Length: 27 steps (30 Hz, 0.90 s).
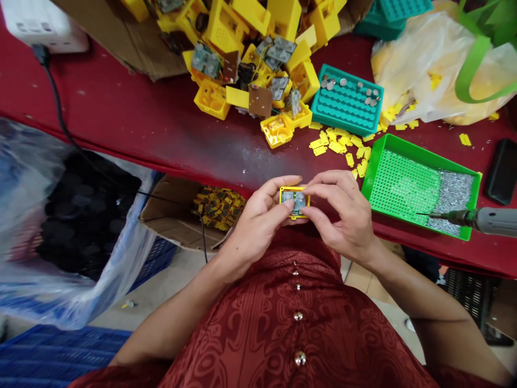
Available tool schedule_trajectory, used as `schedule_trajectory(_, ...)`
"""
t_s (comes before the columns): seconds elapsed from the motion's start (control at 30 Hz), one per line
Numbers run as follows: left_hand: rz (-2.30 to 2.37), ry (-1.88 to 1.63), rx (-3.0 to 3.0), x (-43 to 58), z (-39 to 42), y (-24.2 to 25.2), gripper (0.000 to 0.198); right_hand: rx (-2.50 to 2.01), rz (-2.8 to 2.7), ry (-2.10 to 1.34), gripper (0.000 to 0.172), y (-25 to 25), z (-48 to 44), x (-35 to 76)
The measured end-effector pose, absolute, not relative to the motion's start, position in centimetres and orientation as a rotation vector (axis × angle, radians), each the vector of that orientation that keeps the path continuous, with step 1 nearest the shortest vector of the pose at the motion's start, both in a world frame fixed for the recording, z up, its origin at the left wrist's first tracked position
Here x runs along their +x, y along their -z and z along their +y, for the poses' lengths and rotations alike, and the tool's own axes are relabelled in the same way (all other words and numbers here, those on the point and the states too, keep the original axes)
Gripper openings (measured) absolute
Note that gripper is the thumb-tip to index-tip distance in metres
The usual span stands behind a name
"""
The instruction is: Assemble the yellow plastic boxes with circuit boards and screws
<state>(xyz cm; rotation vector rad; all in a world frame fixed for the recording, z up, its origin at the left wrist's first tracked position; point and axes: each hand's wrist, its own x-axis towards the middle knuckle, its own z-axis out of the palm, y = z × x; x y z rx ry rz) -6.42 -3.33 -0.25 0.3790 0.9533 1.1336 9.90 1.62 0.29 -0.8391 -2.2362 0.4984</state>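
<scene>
Both of my hands hold a small yellow plastic casing (294, 202) with a circuit board seated inside it, just above the front edge of the table. My left hand (258, 222) grips the casing's left side, its thumb lying across the board. My right hand (343, 215) pinches the right side between its thumb and fingers. The fingers partly hide the board. An electric screwdriver (480, 221) lies beyond my right hand, its bit over a green tray (398, 186) of small screws.
Beyond my hands, the red tabletop (161, 145) holds a heap of yellow casings and boards (250, 59), a teal tray of button cells (347, 99), scattered yellow pieces (339, 145), a black phone (503, 171) and a plastic bag (440, 70). A cardboard box of small parts (218, 207) sits below the left edge.
</scene>
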Motion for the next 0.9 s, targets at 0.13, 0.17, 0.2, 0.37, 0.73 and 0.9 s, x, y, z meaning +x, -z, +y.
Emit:
schedule_trajectory(0.13, 0.918, -1.099, 0.284, -6.6, -2.9, 0.0, 0.031, -0.853, -2.266, -0.578, 0.021, -0.8, 1.3, 10.3)
schedule_trajectory(0.17, 0.912, -1.094, 0.278, -6.7, -2.8, -0.1, 0.031, -0.851, -2.275, -0.574, 0.022, -0.9, 1.1, 10.3)
schedule_trajectory(0.2, 0.906, -1.093, 0.277, -6.7, -2.8, -0.1, 0.031, -0.857, -2.281, -0.567, 0.022, -0.9, 1.0, 10.2)
schedule_trajectory(0.37, 0.959, -1.116, 0.349, -6.7, -3.0, -0.1, 0.029, -0.974, -2.334, -0.566, 0.027, -1.0, 0.4, 9.9)
schedule_trajectory(0.73, 0.992, -1.102, 0.502, -6.4, -3.0, 0.4, 0.030, -0.903, -2.439, -0.693, 0.022, -1.6, 2.2, 10.3)
schedule_trajectory(0.9, 1.017, -1.095, 0.548, -6.5, -2.9, 0.2, 0.030, -0.884, -2.432, -0.742, 0.022, -2.0, 2.5, 10.4)
